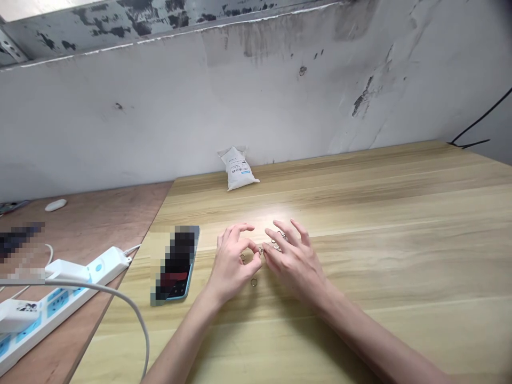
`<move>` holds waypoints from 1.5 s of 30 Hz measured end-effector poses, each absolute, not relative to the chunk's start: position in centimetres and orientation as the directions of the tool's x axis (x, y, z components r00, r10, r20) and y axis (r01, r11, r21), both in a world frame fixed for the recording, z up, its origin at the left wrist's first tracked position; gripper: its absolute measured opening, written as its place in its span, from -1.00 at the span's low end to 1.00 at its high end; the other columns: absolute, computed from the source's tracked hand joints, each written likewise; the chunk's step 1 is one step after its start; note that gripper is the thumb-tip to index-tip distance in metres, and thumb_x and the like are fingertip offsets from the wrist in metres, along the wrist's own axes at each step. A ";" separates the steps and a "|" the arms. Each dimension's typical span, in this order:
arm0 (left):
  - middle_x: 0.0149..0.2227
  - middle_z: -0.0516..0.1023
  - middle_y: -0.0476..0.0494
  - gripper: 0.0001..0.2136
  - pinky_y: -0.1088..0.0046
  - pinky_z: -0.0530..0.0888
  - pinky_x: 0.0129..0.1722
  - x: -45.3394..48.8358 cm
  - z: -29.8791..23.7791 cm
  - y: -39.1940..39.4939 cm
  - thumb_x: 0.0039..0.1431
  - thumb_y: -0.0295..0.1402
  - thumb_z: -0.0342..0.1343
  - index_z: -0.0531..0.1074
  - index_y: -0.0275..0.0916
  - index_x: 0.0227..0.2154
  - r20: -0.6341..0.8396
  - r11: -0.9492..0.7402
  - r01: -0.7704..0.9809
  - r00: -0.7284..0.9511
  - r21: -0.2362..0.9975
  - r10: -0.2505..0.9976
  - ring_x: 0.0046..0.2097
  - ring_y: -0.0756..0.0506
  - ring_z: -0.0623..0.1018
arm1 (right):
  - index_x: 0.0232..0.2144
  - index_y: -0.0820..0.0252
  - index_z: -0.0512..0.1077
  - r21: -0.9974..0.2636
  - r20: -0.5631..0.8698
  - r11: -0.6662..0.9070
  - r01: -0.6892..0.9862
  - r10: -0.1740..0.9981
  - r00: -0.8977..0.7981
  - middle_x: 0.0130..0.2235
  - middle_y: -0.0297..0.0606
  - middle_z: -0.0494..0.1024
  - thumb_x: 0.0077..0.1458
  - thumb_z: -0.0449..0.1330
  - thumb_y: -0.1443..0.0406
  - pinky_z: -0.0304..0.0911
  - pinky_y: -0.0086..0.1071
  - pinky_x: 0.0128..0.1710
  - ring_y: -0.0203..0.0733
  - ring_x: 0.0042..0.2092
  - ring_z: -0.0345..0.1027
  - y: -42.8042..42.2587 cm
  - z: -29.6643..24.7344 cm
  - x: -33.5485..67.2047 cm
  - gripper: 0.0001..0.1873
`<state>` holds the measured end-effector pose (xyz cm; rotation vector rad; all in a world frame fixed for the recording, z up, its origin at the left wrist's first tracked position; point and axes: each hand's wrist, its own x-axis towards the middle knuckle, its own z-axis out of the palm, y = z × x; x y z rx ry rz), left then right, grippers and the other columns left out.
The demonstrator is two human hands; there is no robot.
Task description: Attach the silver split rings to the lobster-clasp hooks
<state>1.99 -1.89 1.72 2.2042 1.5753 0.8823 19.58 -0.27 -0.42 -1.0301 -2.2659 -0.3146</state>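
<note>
Over the wooden table, thumb and index finger of my left hand (232,262) pinch a small shiny metal piece (261,250); its exact shape is too small to make out. My right hand (295,261) is close against it, thumb and index finger closed at a short metal chain (276,247) with the other fingers spread. A metal ring or clasp (282,234) shows between the right fingers. One loose metal ring (254,282) lies on the table just below the hands. Another ring (242,258) is partly hidden by my left hand.
A phone (180,261) lies left of my hands. A white packet (239,169) stands near the wall. At the left, a power strip (108,265) with plugs rests on a brown surface, and a grey cable (140,314) curves over the table edge.
</note>
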 end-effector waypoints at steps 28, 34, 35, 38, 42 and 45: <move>0.06 0.46 -0.16 -0.92 -0.03 0.12 0.27 2.1 1.6 -1.9 0.15 -0.46 0.11 0.46 -0.19 -0.41 0.543 -0.486 0.832 0.286 0.267 0.789 0.18 -0.24 0.38 | -0.35 0.17 0.47 -0.143 0.635 0.694 0.706 0.611 -0.472 -0.33 -0.27 0.55 0.23 0.07 0.41 -0.06 -0.09 0.25 -0.13 -0.08 0.37 -1.3 -0.9 18.5 -0.81; 0.09 0.45 -0.16 -0.94 -0.01 0.16 0.25 -0.7 2.5 -1.0 0.15 -0.44 0.11 0.47 -0.18 -0.39 0.520 -0.438 0.886 0.306 0.151 0.797 0.18 -0.25 0.38 | -0.37 0.14 0.48 -0.258 0.557 0.699 0.667 0.672 -0.489 -0.30 -0.29 0.53 0.25 0.09 0.35 -0.04 -0.06 0.22 -0.14 -0.12 0.34 -1.0 -1.2 18.6 -0.81; 0.07 0.46 -0.16 -0.93 -0.02 0.17 0.24 -1.2 2.6 -1.0 0.15 -0.44 0.11 0.46 -0.18 -0.40 0.503 -0.424 0.895 0.304 0.140 0.809 0.18 -0.24 0.38 | -0.35 0.13 0.49 -0.267 0.558 0.681 0.681 0.686 -0.467 -0.29 -0.28 0.53 0.26 0.08 0.34 -0.03 -0.05 0.21 -0.14 -0.12 0.34 -0.4 -1.2 19.2 -0.81; 0.04 0.49 -0.14 -0.93 0.01 0.22 0.21 -2.4 2.3 -1.3 0.14 -0.45 0.11 0.44 -0.18 -0.43 0.386 -0.466 0.880 0.399 0.095 0.832 0.15 -0.23 0.40 | -0.24 0.13 0.51 -0.301 0.558 0.630 0.716 0.725 -0.403 -0.24 -0.24 0.54 0.29 0.07 0.34 0.05 -0.08 0.14 -0.12 -0.13 0.33 1.8 -1.3 21.4 -0.80; -0.05 0.55 -0.10 -0.90 -0.02 0.20 0.22 -2.6 1.1 -1.9 0.12 -0.50 0.12 0.43 -0.19 -0.46 0.318 -0.492 0.870 0.457 0.037 0.831 0.06 -0.19 0.48 | -0.23 0.14 0.52 -0.305 0.477 0.581 0.755 0.779 -0.407 -0.20 -0.18 0.52 0.27 0.09 0.32 0.18 -0.19 -0.07 -0.07 -0.12 0.31 4.0 -2.1 23.4 -0.81; -0.11 0.58 -0.08 -0.87 0.02 0.23 0.20 -2.7 0.7 -2.2 0.19 -0.49 0.08 0.44 -0.19 -0.44 0.316 -0.502 0.862 0.459 0.067 0.830 -0.01 -0.15 0.52 | -0.23 0.14 0.52 -0.256 0.429 0.593 0.763 0.777 -0.460 -0.19 -0.17 0.50 0.29 0.04 0.33 0.18 -0.20 -0.06 -0.08 -0.10 0.32 4.3 -2.7 23.6 -0.77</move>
